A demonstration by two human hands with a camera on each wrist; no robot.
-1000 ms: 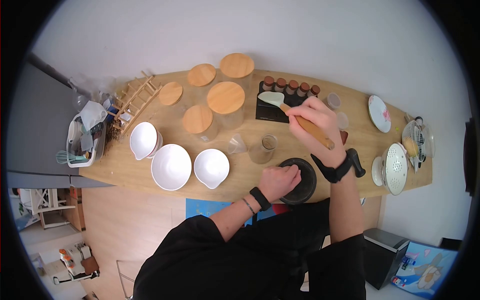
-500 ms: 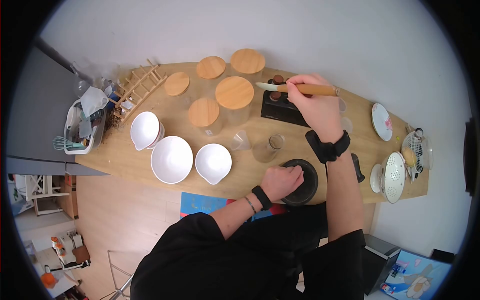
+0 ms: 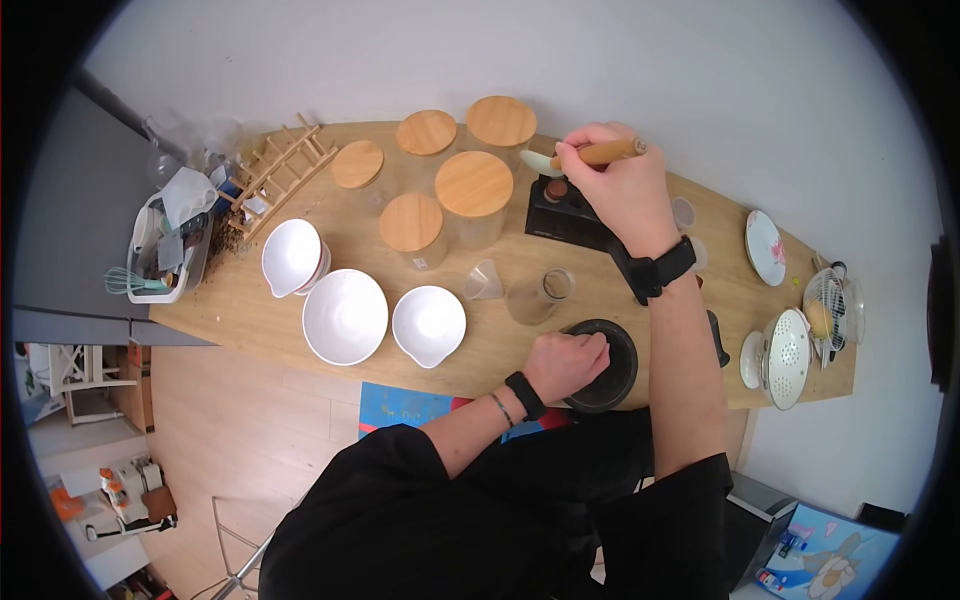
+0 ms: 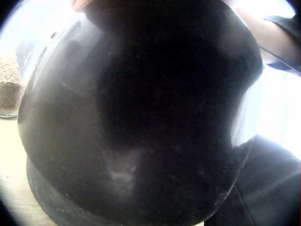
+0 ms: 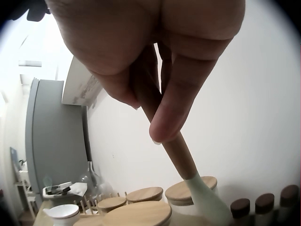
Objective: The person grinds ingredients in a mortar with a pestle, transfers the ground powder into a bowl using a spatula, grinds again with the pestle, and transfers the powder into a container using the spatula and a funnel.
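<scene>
The right hand grips the wooden handle of a spatula in the air above the black spice rack. In the right wrist view the spatula's pale green head points down beside the brown-capped spice jars. At the table's front edge the left hand rests on the rim of a dark mortar, its fingers curled over the edge. The mortar's dark outer wall fills most of the left wrist view.
Wooden-lidded jars stand at the back, white bowls at the front left. A glass jar and a small clear cup are left of the mortar. On the right are a colander and a plate.
The right hand has moved up and back with the spatula, from beside the spice rack to above it. The left hand stays on the mortar; the head view has shifted slightly.
</scene>
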